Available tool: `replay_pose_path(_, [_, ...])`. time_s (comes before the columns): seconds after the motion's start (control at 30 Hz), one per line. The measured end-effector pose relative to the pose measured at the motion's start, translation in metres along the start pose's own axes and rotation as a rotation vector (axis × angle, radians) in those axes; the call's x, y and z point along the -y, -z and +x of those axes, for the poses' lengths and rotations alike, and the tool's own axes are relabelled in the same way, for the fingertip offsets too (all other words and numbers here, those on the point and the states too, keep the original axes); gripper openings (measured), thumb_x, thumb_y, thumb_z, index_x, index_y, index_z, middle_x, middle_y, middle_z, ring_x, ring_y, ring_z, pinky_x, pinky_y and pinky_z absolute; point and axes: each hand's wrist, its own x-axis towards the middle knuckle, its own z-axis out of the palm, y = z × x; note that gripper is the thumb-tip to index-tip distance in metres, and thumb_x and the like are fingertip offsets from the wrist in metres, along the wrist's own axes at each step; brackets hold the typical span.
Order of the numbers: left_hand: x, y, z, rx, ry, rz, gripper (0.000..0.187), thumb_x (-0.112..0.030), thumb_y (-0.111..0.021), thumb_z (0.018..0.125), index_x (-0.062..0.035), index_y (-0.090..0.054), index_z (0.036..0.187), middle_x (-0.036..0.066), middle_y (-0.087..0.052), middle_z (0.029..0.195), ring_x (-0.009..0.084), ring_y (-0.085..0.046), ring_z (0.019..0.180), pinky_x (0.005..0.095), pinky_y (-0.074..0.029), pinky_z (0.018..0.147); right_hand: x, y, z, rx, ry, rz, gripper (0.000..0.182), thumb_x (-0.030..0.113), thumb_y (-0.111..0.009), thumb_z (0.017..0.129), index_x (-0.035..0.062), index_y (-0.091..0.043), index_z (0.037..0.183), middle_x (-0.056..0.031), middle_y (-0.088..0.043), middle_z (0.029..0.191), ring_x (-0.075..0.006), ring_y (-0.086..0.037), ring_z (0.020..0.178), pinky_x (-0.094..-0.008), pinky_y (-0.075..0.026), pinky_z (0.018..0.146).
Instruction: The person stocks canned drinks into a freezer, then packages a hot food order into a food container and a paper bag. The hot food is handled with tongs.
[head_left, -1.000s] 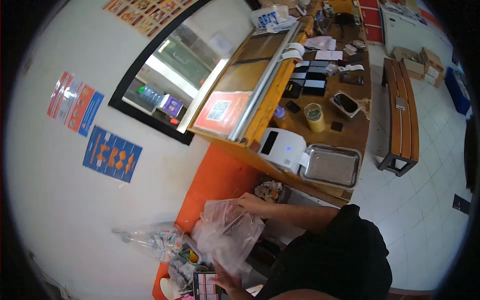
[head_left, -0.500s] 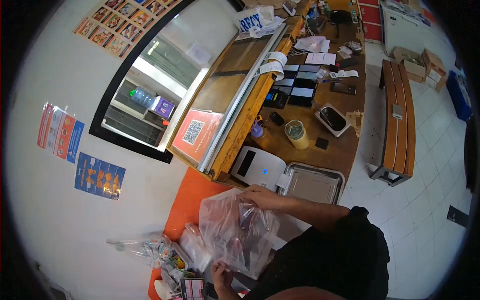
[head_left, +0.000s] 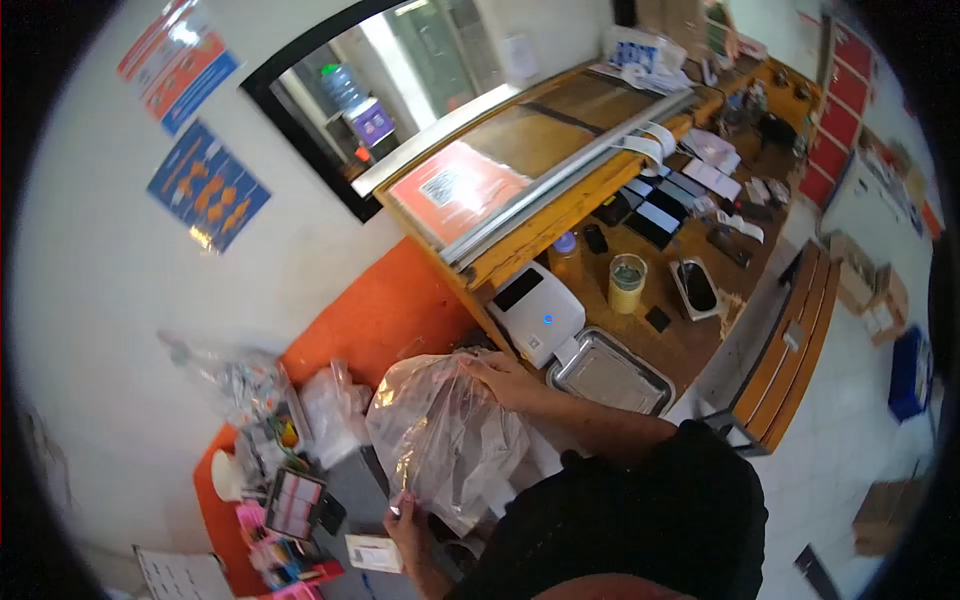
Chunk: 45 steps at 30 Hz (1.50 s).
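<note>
A clear plastic bag (head_left: 445,440) is stretched out between my two hands, its sheet bulging and wrinkled with shiny highlights. My right hand (head_left: 492,378) pinches the bag's upper edge, close to the white box-shaped device (head_left: 545,310) on the wooden counter. Lower down, my left hand (head_left: 402,520) grips the near edge between thumb and fingers. Just left of the bag lies a bundle of more clear plastic bags (head_left: 335,412). A small white card or box (head_left: 374,553) lies by my left wrist.
A metal tray (head_left: 612,372) sits beside the device, near a yellowish jar (head_left: 627,285) and a metal container of dark contents (head_left: 698,288). Several phones (head_left: 655,218) lie farther along the counter. A wooden bench (head_left: 790,350) stands right. A black-framed pink item (head_left: 295,503) lies lower left.
The view has swung left and down, showing more of the grey surface and the pink items. Both hands still hold the bag, which is now spread wider and rounder.
</note>
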Motion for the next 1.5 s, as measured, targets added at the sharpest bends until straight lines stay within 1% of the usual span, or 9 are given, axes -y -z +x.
replay_pose_path(0.07, [0.005, 0.004, -0.006, -0.078, -0.027, -0.104, 0.013, -0.012, -0.063, 0.088, -0.0013, -0.063, 0.095, 0.002, -0.061, 0.085, 0.0121, -0.057, 0.074, 0.0272, -0.047, 0.065, -0.006, -0.012, 0.004, -0.096, 0.040, -0.182, 0.034, 0.029, -0.046, 0.099, 0.0011, -0.063, 0.090, 0.0011, -0.050, 0.066, -0.0097, -0.049, 0.062, -0.0250, -0.042, 0.058])
replay_pose_path(0.17, [-0.004, 0.003, -0.019, -0.050, -0.020, -0.242, 0.016, -0.014, -0.064, 0.089, -0.0008, -0.063, 0.097, 0.003, -0.062, 0.087, 0.0134, -0.058, 0.078, 0.0281, -0.048, 0.068, -0.048, -0.018, 0.024, -0.146, 0.227, -0.230, 0.032, 0.027, -0.048, 0.098, 0.0030, -0.063, 0.084, 0.0018, -0.050, 0.067, -0.0076, -0.047, 0.057, -0.0236, -0.040, 0.053])
replay_pose_path(0.47, [-0.002, 0.053, -0.001, -0.117, -0.100, -0.347, 0.015, -0.001, -0.066, 0.084, 0.0032, -0.061, 0.097, 0.004, -0.062, 0.079, 0.0112, -0.059, 0.070, 0.0224, -0.048, 0.063, -0.033, -0.075, 0.040, 0.079, 0.090, -0.356, 0.031, 0.023, -0.048, 0.096, -0.0004, -0.062, 0.082, 0.0013, -0.052, 0.066, -0.0100, -0.049, 0.060, -0.0267, -0.040, 0.055])
replay_pose_path(0.7, [0.008, 0.093, 0.030, -0.074, -0.121, 0.186, 0.014, -0.014, -0.062, 0.091, -0.0002, -0.060, 0.086, 0.004, -0.060, 0.077, 0.0090, -0.053, 0.064, 0.0233, -0.039, 0.053, -0.035, -0.098, 0.043, 0.084, 0.279, -0.577, 0.029, 0.026, -0.050, 0.093, 0.0030, -0.066, 0.099, 0.0010, -0.054, 0.067, -0.0089, -0.050, 0.062, -0.0262, -0.041, 0.057])
replay_pose_path(0.8, [-0.010, 0.077, 0.032, -0.157, -0.168, 0.120, 0.018, -0.015, -0.062, 0.090, -0.0032, -0.059, 0.076, 0.003, -0.059, 0.073, 0.0092, -0.051, 0.063, 0.0241, -0.038, 0.056, -0.029, -0.096, 0.040, 0.095, 0.216, -0.415, 0.025, 0.018, -0.047, 0.094, 0.0024, -0.060, 0.080, 0.0054, -0.046, 0.065, -0.0045, -0.042, 0.061, -0.0243, -0.033, 0.052])
replay_pose_path(1.1, [0.002, 0.086, 0.059, -0.006, -0.236, 0.261, 0.018, -0.016, -0.063, 0.089, 0.0012, -0.062, 0.084, 0.004, -0.062, 0.081, 0.0115, -0.055, 0.072, 0.0269, -0.044, 0.063, -0.071, -0.047, 0.049, -0.195, 0.184, -0.545, 0.032, 0.030, -0.049, 0.096, 0.0042, -0.068, 0.102, 0.0003, -0.057, 0.067, -0.0100, -0.053, 0.060, -0.0267, -0.043, 0.056])
replay_pose_path(1.23, [-0.003, 0.065, 0.048, 0.040, -0.103, -0.241, 0.012, -0.009, -0.064, 0.087, 0.0016, -0.066, 0.092, 0.008, -0.065, 0.081, 0.0136, -0.060, 0.070, 0.0242, -0.047, 0.062, -0.066, -0.032, 0.051, -0.241, 0.167, -0.368, 0.034, 0.032, -0.051, 0.095, 0.0029, -0.068, 0.099, -0.0008, -0.059, 0.070, -0.0097, -0.054, 0.064, -0.0279, -0.045, 0.059])
replay_pose_path(1.3, [0.000, 0.063, 0.045, 0.101, -0.112, 0.118, 0.016, -0.014, -0.063, 0.090, -0.0021, -0.061, 0.080, 0.003, -0.061, 0.071, 0.0101, -0.054, 0.057, 0.0231, -0.042, 0.052, -0.067, -0.023, 0.056, -0.260, 0.168, -0.305, 0.035, 0.033, -0.052, 0.095, 0.0026, -0.069, 0.097, -0.0008, -0.059, 0.071, -0.0093, -0.054, 0.066, -0.0285, -0.045, 0.060])
replay_pose_path(1.5, [0.014, 0.048, 0.034, -0.106, -0.039, -0.170, 0.013, -0.015, -0.063, 0.090, -0.0031, -0.063, 0.086, 0.000, -0.061, 0.070, 0.0070, -0.050, 0.053, 0.0212, -0.040, 0.047, -0.071, -0.008, 0.049, -0.238, 0.124, -0.629, 0.029, 0.025, -0.058, 0.092, 0.0029, -0.061, 0.111, -0.0067, -0.063, 0.090, -0.0143, -0.057, 0.083, -0.0291, -0.045, 0.073])
